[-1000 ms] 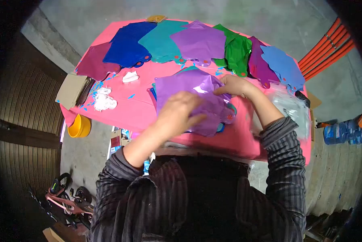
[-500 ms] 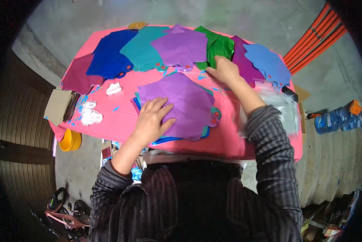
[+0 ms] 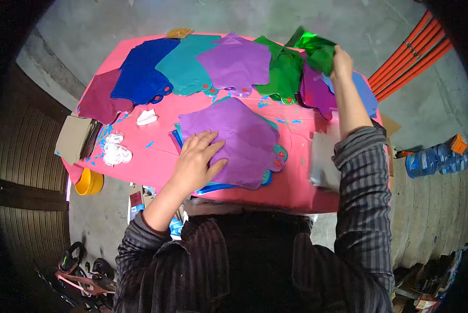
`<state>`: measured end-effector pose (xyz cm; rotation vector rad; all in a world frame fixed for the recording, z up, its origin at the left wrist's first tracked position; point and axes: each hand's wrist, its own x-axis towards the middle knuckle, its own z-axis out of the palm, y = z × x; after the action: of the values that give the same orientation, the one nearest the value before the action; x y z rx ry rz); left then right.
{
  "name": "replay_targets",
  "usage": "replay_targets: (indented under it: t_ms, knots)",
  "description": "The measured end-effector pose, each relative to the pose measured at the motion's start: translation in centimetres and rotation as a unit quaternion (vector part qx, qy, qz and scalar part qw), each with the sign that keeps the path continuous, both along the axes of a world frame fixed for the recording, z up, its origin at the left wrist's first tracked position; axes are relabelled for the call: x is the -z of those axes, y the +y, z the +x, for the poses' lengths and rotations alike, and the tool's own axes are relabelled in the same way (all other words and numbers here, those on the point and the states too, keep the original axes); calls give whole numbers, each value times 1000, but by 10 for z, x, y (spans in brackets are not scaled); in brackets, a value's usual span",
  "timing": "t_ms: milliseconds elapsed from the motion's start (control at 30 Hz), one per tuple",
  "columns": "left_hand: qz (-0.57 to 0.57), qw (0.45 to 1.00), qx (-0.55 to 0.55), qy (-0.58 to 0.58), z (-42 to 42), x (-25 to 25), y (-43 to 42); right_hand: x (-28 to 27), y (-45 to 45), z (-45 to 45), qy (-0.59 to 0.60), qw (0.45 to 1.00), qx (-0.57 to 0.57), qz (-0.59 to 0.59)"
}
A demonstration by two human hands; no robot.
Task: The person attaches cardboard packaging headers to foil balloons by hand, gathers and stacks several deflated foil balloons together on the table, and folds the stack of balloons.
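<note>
My left hand rests flat, fingers spread, on a purple star-shaped sheet that looks like an uninflated foil balloon. Teal and blue edges stick out beneath it. My right hand is raised at the far right of the table, pinching a shiny green foil balloon by its edge; this one is bent and partly blurred. Left of that hand lies the pile of green balloons. Below the held balloon are a magenta pile and a light blue pile, partly covered by my hand and forearm.
Purple, teal, dark blue and maroon piles line the pink table's back. Clear plastic bags lie right, white string and cardboard pieces left. A yellow bucket stands below.
My right hand has lifted a green balloon off its pile and carried it up and to the right. My left hand stays on the purple balloon, which has shifted slightly.
</note>
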<state>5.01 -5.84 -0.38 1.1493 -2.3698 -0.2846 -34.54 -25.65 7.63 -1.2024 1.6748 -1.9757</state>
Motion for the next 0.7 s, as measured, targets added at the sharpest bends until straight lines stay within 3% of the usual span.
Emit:
replay_targets:
  t_ms: [33,167,267,300,367,433,500,533,600,700]
  knots:
    - [1,1000,0,0,0,0,0,-9,1,0,-102,993,-30,-52]
    - [3,1000,1,3,-1,-1,0,-49,28,13,-133,983,-83,-94]
    - [0,1000,5,-4,0,-1,-1,-59,44,23,73,985,-140,-76]
    - [2,1000,3,-6,1,0,0,-62,61,40,70,984,-143,-74]
    - [21,1000,-3,9,1,-1,1,-57,100,78,370,912,-175,13]
    - [29,999,-7,16,1,-1,0,-30,120,98,487,823,-272,-103]
    - [30,988,-41,148,1,3,-2,-17,144,111,585,728,-347,-86]
    - [29,975,-59,214,1,4,-2,-3,153,114,580,714,-373,-118]
    - [8,966,-103,237,-3,-1,0,17,167,121,570,698,-405,-152]
    - [-36,942,-173,285,-3,-9,2,30,183,125,633,628,-449,-53]
